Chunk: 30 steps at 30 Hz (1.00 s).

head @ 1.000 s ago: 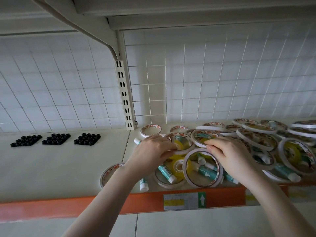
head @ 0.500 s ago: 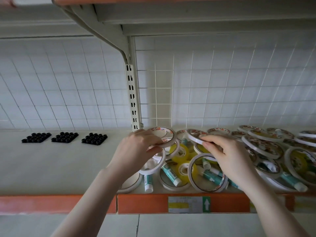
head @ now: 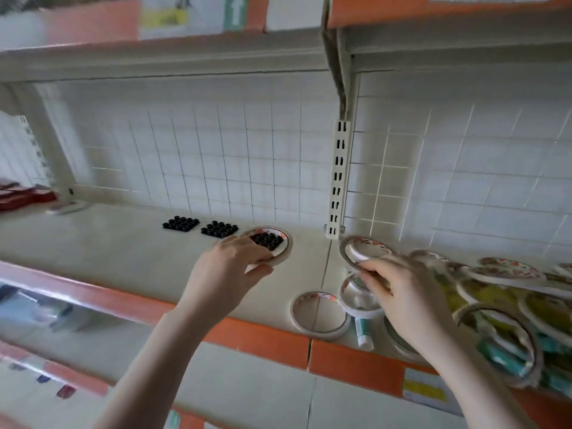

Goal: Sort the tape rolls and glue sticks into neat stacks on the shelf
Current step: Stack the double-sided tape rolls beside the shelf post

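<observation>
- A white tape roll is gripped at its near edge by the left hand, fingers curled round the rim, over the bare part of the shelf left of the upright post.
- Through that roll's hole a black studded pad is seen; whether the roll rests around it or hovers above it cannot be told.
- A second tape roll is pinched by the right hand, tilted above the pile of tape rolls and glue sticks on the right.
- A stack started on the pad would likely sit crooked and slide apart.
- The pile could be disturbed by the right forearm; a glue stick and a loose roll near the orange front lip might be knocked off.
- Two more black pads lie beside the left hand, narrowing the free stacking space.
- Red packets lie at far left, well apart.
</observation>
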Each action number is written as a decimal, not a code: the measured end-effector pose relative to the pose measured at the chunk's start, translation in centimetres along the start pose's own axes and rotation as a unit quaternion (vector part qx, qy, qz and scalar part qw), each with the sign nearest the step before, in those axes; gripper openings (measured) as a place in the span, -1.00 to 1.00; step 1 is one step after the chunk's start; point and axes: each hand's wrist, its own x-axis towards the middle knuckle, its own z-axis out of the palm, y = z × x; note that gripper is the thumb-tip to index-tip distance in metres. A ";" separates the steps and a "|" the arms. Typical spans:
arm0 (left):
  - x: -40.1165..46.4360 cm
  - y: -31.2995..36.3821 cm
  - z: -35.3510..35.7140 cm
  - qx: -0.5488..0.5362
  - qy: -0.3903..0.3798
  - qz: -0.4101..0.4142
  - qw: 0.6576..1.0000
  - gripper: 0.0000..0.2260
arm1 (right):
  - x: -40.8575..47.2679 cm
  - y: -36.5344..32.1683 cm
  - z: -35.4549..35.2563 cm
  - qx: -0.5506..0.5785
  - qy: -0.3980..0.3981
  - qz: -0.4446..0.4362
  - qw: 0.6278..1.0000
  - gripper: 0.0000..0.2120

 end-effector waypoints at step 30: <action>-9.3 -39.2 -20.9 0.100 0.034 -0.054 0.993 -0.86 | 16.1 -35.6 27.2 0.102 -0.060 -0.047 0.992 -0.91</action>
